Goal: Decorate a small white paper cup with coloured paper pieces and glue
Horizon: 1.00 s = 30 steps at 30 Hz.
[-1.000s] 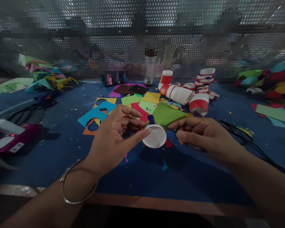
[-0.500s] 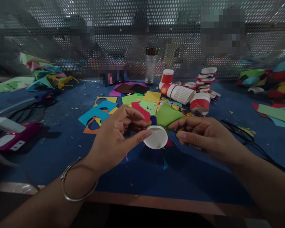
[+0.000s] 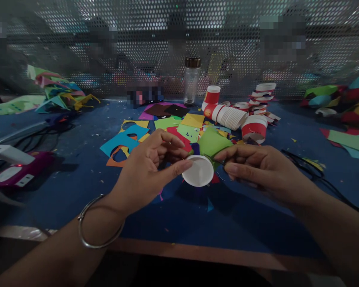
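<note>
A white paper cup (image 3: 198, 173) tilts toward me just above the table, its pale inside showing. My left hand (image 3: 158, 159) is closed on the cup's left rim, the thumb over the edge and the fingers behind. Close by on the right, my right hand (image 3: 251, 165) is pinched round a thin dark thing, mostly hidden by the fingers; I cannot make out its kind. Behind the cup are a dark blue piece (image 3: 195, 148) and a green sheet (image 3: 215, 141). How these two join the cup, if they do, is hidden.
Cut coloured paper (image 3: 122, 141) lies beyond my hands. Red-and-white paper cups (image 3: 230, 115) lie nested behind, with cut cups (image 3: 254, 129) beside them. A clear bottle (image 3: 192, 81) stands before the perforated screen. A purple power strip (image 3: 24, 169) is left; a black cable (image 3: 302, 165) is right.
The cup has tipped slightly, showing a little more of its inside. Both hands keep nearly the same grip. The whole view has shifted a little.
</note>
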Motion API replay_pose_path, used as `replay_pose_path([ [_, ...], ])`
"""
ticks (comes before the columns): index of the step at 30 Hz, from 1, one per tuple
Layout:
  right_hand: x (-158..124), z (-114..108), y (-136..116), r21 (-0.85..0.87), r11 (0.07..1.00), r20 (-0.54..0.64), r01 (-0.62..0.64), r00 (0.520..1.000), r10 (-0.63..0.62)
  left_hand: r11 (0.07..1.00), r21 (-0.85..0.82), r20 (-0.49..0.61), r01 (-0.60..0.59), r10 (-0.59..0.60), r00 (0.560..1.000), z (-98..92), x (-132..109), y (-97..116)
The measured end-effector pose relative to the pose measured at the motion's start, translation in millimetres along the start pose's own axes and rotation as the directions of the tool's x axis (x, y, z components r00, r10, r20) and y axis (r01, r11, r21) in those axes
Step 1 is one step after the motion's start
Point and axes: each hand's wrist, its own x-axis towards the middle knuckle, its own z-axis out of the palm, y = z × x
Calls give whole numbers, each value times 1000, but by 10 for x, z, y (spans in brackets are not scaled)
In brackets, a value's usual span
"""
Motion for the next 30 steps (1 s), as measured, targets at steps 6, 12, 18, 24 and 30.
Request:
replay_pose_path([
  [6, 0, -8, 15, -23, 1000, -4, 7, 1000, -7, 983, -75, 105, 170, -161, 981, 7, 0, -51],
  [12, -5, -22, 21, -16, 999, -1, 29, 1000, -29, 903, -268, 290, 335, -256, 922, 33, 5, -123],
  [18, 1, -21, 5, -31, 999, -24, 28, 999, -28, 937, -211, 184, 277, -240, 953, -3, 20, -129],
  [24, 4, -2, -22, -10, 999, -22, 45, 999, -45, 954, -159, 167, 256, -229, 959, 23, 7, -130],
  [30, 9, 24, -32, 5, 999, -31, 40, 999, -40, 948, -156, 183, 279, -249, 951, 61, -7, -132],
])
